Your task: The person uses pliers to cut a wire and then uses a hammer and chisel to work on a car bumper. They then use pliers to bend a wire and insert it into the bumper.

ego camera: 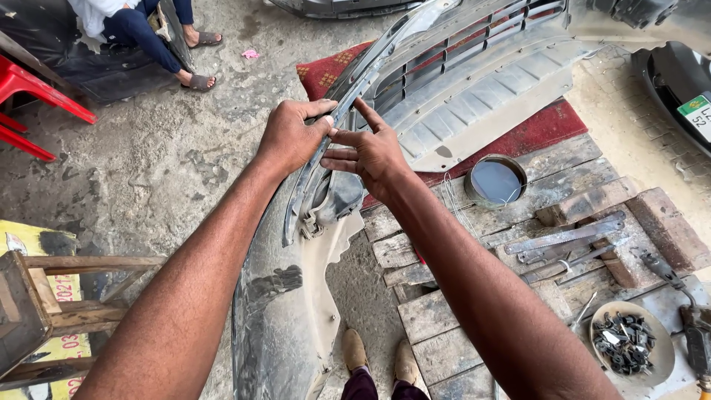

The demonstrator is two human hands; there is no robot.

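Observation:
A grey, dusty car bumper (474, 89) lies upturned before me, its end curving down toward my feet. Along its edge runs a thin dark trim strip (348, 92). My left hand (290, 135) is closed over that strip and the bumper's edge. My right hand (370, 152) rests against the same strip just to the right, index finger stretched out along it, the other fingers spread.
A wooden pallet (437, 315) at right carries a round tin (496, 180), flat metal bars (566, 238), a bowl of small dark clips (626, 342) and a tool with a cable (685, 311). A wooden stool (52, 304) stands left. A seated person's legs (159, 41) are beyond.

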